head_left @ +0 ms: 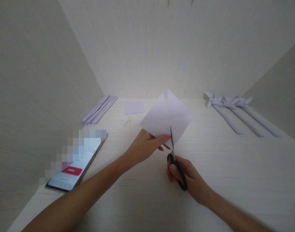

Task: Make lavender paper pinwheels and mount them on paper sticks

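My left hand (149,143) pinches a square sheet of paper (177,112) near its lower corner, thumb on top and fingers beneath. The sheet is turned corner-up, and a slit runs down from its top corner toward the middle. In my right hand (178,170) is a pair of scissors (172,151) with black handles. Its blades lie at the paper's bottom corner and point upward, close beside my left thumb. How far the lower blade reaches under the sheet is hidden.
Several rolled paper sticks (99,111) lie at the back left, near a small paper stack (134,107) and some thin pale strips (128,121). Three paper pinwheels (234,108) on sticks rest at the back right. A lit phone (77,167) stands at the left. Walls (149,48) enclose the table.
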Tool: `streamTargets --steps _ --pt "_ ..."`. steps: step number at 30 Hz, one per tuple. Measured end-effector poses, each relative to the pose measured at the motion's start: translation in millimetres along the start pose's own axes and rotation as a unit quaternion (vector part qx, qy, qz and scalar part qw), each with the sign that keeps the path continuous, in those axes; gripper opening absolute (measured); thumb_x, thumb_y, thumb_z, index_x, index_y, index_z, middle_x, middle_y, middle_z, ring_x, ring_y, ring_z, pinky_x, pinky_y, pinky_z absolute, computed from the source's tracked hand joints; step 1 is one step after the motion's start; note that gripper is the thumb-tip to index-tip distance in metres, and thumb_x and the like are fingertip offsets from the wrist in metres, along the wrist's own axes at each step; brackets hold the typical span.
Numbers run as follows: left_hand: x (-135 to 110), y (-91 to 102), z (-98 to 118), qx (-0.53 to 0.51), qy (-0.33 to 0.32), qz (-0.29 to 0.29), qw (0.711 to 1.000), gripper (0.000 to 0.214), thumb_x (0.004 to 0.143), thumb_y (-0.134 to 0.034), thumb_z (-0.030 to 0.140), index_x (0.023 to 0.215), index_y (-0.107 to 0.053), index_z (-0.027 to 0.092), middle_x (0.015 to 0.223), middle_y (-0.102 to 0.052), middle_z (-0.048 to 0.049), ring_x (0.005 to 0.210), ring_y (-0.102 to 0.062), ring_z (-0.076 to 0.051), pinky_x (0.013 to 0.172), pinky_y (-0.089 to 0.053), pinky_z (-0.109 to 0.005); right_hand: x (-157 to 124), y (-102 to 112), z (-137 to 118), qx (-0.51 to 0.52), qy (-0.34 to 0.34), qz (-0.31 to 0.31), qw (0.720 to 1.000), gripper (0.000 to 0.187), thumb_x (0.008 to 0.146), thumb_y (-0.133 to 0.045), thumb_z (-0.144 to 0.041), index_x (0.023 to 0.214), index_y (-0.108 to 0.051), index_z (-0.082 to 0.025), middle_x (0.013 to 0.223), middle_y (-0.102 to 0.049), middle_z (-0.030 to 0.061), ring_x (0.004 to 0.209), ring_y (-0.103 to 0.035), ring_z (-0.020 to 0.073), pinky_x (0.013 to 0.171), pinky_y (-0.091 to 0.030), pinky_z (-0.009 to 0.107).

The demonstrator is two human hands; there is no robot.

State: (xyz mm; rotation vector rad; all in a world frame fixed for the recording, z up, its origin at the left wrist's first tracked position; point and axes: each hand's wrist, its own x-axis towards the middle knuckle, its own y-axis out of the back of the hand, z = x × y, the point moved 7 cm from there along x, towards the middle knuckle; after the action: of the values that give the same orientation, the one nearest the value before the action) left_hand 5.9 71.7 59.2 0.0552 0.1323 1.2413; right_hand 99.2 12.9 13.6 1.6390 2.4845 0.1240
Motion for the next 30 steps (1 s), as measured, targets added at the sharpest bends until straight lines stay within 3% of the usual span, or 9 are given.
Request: streamTargets --steps 16,30 --pt "-1 -1.3 1 -0.004 0.000 -0.006 1.000 0.015 0.067 -0.056 0.026 0.068 -0.061 0.012 0.063 -0.065 -0.0034 0.054 -0.059 -0.011 0.047 -0.047 -0.018 0 1 -1 -0.020 0.009 0.001 1.000 0.044 0.076 -0.038 -0.056 0.056 -0.042 -0.017 0.052 -0.042 -0.0013 0.050 -0.038 0.0094 0.046 -0.030 0.022" --pt "1 -0.4 -2 -0.016 0.003 -0.008 1.000 0.017 0.066 -0.056 0.027 0.070 -0.061 0.011 0.064 -0.066 -0.0045 0.055 -0.059 -0.012 0.047 -0.047 -0.019 2 0 8 0.003 -0.040 0.011 0.999 0.046 0.071 -0.042 -0.061 0.055 -0.041 -0.017 0.048 -0.041 -0.0028 0.044 -0.037 0.0082 0.042 -0.030 0.022"
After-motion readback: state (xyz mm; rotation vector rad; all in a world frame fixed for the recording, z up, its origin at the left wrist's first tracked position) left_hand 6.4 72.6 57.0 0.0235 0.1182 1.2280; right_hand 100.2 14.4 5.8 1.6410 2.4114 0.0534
